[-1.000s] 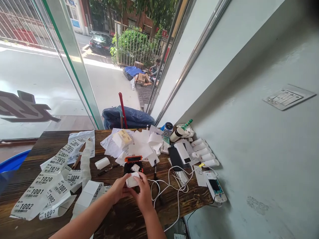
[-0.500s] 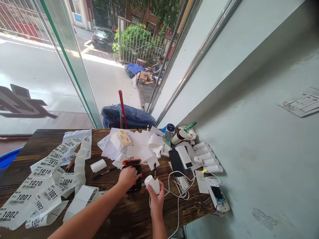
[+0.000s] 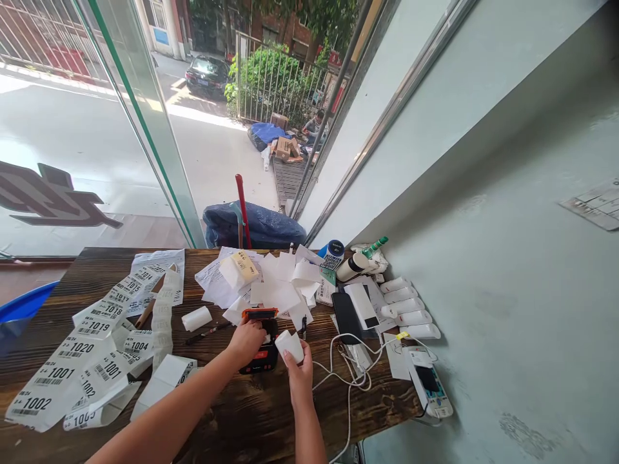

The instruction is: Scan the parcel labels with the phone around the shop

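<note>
A small black and orange portable label printer point(image 3: 265, 361) lies on the dark wooden table with its orange-edged lid raised. My left hand point(image 3: 247, 343) is closed on its left side, fingertips reaching into the opening; what they touch inside is partly hidden. Just right of the printer, my right hand point(image 3: 300, 379) grips a white roll of label paper point(image 3: 291, 348), held tilted above the table between thumb and fingers. Another white roll point(image 3: 196, 319) lies left of the printer, beside a dark pen point(image 3: 207, 333).
Printed number labels point(image 3: 72, 351) spread across the left side. Loose papers point(image 3: 275, 287) pile up behind the printer. Rightward lie a black phone point(image 3: 347, 319), a tangled white cable point(image 3: 349, 380), several white rolls point(image 3: 411, 316) and a handheld device point(image 3: 428, 383) by the wall.
My right hand has raised the paper roll slightly and turned it, bringing it closer to the printer. My left hand has shifted toward the printer's left side, showing more of its open compartment.
</note>
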The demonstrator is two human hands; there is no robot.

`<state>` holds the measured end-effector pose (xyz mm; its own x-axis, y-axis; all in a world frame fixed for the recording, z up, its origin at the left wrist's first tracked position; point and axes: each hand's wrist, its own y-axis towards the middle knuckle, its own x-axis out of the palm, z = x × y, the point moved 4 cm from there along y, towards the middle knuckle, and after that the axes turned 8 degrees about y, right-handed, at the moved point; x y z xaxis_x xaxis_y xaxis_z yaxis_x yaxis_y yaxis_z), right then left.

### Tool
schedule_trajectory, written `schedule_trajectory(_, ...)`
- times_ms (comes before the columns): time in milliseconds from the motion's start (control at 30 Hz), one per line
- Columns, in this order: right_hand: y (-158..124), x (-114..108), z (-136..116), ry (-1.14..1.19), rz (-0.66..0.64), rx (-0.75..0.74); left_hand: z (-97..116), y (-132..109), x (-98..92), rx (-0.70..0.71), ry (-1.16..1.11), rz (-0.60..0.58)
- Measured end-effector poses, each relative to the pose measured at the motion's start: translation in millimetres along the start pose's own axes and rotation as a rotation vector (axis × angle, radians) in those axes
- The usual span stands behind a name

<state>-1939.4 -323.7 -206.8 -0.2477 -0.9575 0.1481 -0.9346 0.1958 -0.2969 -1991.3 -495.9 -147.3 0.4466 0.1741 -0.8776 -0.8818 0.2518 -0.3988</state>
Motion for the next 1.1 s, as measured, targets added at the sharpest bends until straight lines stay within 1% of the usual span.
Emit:
schedule_trajectory(133, 3.5, 12.1, -18.6, -0.106, -0.108, -0.054, -7.8, -14.9, 5.5, -0.118, -0.02, 0.106)
schedule_trajectory(300, 12.0, 41.2, -46.0, -0.287, -0.359, -0.162, -13.8, -30.7, 15.0, -0.238, -0.087, 0.155)
schedule_trajectory(400, 22.0, 58.4, -55.0, -0.406, -0.478, -0.229, -16.6, -30.7, 17.7, -0.281, -0.17, 0.169)
schedule_trajectory(500, 29.1, 71.6, -58.5, -0.502, -0.573, -0.279, -21.9, -27.0, 19.8, -0.343, -0.234, 0.181)
schedule_trajectory(633, 33.1, 81.8, -59.9, -0.605, -0.642, -0.338, -29.0, -24.3, 24.7, -0.408, -0.26, 0.202)
schedule_trajectory(767, 35.4, 87.2, -60.0, -0.673, -0.688, -0.392, -31.0, -28.3, 26.2, -0.389, -0.272, 0.237)
schedule_trajectory(867, 35.5, 88.1, -60.4, -0.686, -0.739, -0.425, -30.2, -32.4, 21.8, -0.309, -0.266, 0.28)
schedule_trajectory(1000, 32.5, 80.1, -62.8, -0.676, -0.741, -0.474, -27.9, -31.9, 16.5, -0.157, -0.226, 0.285)
schedule_trajectory(1100, 27.1, 69.5, -62.5, -0.673, -0.724, -0.509, -27.9, -28.6, 14.7, -0.128, -0.196, 0.265)
